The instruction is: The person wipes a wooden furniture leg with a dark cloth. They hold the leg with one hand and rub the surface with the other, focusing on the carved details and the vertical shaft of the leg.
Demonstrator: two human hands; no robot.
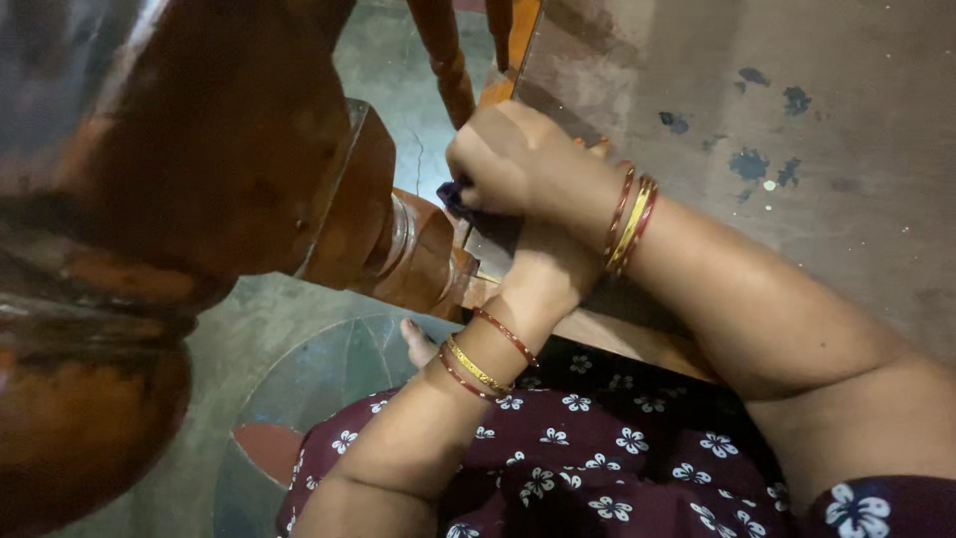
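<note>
The right hand [508,159] is closed into a fist over a dark blue cloth [454,197]. Its grip is clamped on the cloth, and only a small fold of cloth shows below the knuckles. The cloth presses against the turned wooden leg [398,244], at the point where the square block of the leg meets the rail behind it.

The left hand [546,271] lies directly beneath the right hand, touching it, with the wrist bent upward. Its fingers are hidden behind the right hand and the cloth, so the state of its grip cannot be determined.

Each wrist carries bangles. The right wrist carries red and yellow bangles [629,221]. The left wrist carries a matching set [483,361].

The leg is glossy red-brown wood with ring mouldings between two square sections. A large rounded part of the same furniture [149,199] fills the left of the view, close to the camera and out of focus. A thinner turned spindle [445,55] rises at the top centre.

A flat brown panel [817,149] with dark spots covers the upper right, behind the right forearm.

The floor [299,369] is grey-green with a curved inlaid pattern and a red patch. One toe [418,341] rests on it, just beside the left forearm. A dark maroon garment [597,448] with white flowers covers the lap at the bottom.
</note>
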